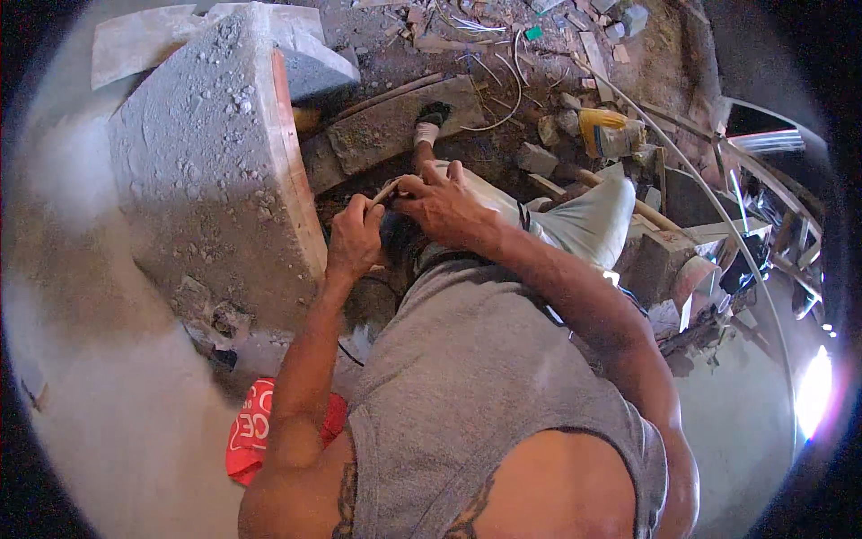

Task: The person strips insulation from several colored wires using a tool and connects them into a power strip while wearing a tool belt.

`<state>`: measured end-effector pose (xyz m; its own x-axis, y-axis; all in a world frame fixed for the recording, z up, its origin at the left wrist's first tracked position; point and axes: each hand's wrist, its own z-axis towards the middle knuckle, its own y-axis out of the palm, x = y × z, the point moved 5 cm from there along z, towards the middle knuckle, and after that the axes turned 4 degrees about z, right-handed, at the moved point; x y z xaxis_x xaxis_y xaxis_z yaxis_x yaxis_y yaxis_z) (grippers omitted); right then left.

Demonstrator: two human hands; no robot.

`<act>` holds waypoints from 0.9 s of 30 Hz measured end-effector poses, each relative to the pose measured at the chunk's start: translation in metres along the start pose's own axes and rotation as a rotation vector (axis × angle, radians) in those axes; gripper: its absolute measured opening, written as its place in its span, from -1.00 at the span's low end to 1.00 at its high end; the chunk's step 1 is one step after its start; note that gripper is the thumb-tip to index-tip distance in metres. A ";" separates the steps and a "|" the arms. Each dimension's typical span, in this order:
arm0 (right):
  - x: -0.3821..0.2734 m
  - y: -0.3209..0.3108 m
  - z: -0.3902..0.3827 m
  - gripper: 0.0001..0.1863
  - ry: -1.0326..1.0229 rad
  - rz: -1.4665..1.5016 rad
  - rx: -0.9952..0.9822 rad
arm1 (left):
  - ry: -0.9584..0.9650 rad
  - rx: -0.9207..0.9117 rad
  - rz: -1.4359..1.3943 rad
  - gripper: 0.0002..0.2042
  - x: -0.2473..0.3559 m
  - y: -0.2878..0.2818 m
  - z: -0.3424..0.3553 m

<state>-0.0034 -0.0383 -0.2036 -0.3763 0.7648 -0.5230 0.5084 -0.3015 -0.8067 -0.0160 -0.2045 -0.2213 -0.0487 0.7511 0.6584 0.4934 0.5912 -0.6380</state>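
My left hand [356, 237] is closed, its thumb and fingers pinching a thin pale strip [386, 191] in front of my waist. From the other side my right hand [452, 208] comes in with bent fingers, and its fingertips grip the strip's upper end. Whether the strip is wood or something else is too small to make out. Just below my right hand lies a dark, rounded thing [400, 239], partly covered by the hand and my grey shirt.
At the left stands a dusty board or slab [202, 153] strewn with grey crumbs. A concrete beam [377, 135] lies ahead by my shoe. Stones, wood scraps and a yellow sack [603, 130] clutter the right. A long thin rod [691, 171] curves past them. Red cloth [251, 431] lies at lower left.
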 end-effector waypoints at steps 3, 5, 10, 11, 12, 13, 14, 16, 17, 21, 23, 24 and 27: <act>-0.001 0.000 -0.005 -0.77 -0.010 -0.038 0.048 | 0.032 0.040 -0.015 -0.75 0.004 -0.008 -0.001; 0.000 -0.005 -0.008 -0.78 -0.086 0.123 0.100 | 0.012 0.037 -0.027 -0.75 0.003 -0.011 -0.003; -0.006 -0.007 -0.001 -0.69 0.003 0.094 0.132 | -0.049 0.059 -0.061 -0.74 0.009 -0.020 -0.005; -0.009 -0.011 -0.002 -0.64 -0.003 0.126 0.254 | -0.052 0.058 -0.063 -0.74 0.010 -0.021 -0.006; -0.011 -0.012 -0.003 -0.64 -0.003 0.126 0.251 | -0.060 0.071 -0.063 -0.73 0.010 -0.023 -0.006; -0.014 -0.016 -0.001 -0.64 0.002 0.129 0.221 | -0.068 0.085 -0.058 -0.72 0.008 -0.026 -0.007; -0.016 -0.018 0.001 -0.64 0.007 0.131 0.191 | -0.069 0.085 -0.055 -0.72 0.006 -0.027 -0.008; -0.014 -0.010 -0.001 -0.64 -0.038 0.090 0.169 | -0.093 0.084 -0.072 -0.71 0.001 -0.026 -0.008; -0.013 -0.006 -0.002 -0.63 -0.083 0.046 0.144 | -0.088 0.083 -0.072 -0.71 0.003 -0.026 -0.007; -0.017 -0.007 -0.003 -0.65 -0.138 -0.050 0.120 | -0.202 0.052 -0.059 -0.73 0.000 -0.022 -0.009; -0.024 -0.013 -0.007 -0.70 -0.186 0.009 -0.023 | -0.199 0.091 -0.086 -0.73 0.006 -0.019 -0.010; -0.025 -0.019 -0.006 -0.70 -0.189 0.006 -0.021 | -0.171 0.130 -0.049 -0.72 0.011 -0.020 -0.010; -0.022 -0.010 -0.008 -0.76 0.007 -0.005 -0.264 | -0.168 0.150 0.021 -0.71 0.016 -0.019 -0.014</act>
<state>0.0057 -0.0475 -0.1824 -0.3740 0.7702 -0.5165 0.6915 -0.1395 -0.7087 -0.0140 -0.2075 -0.1928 -0.1901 0.7950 0.5760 0.3617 0.6022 -0.7117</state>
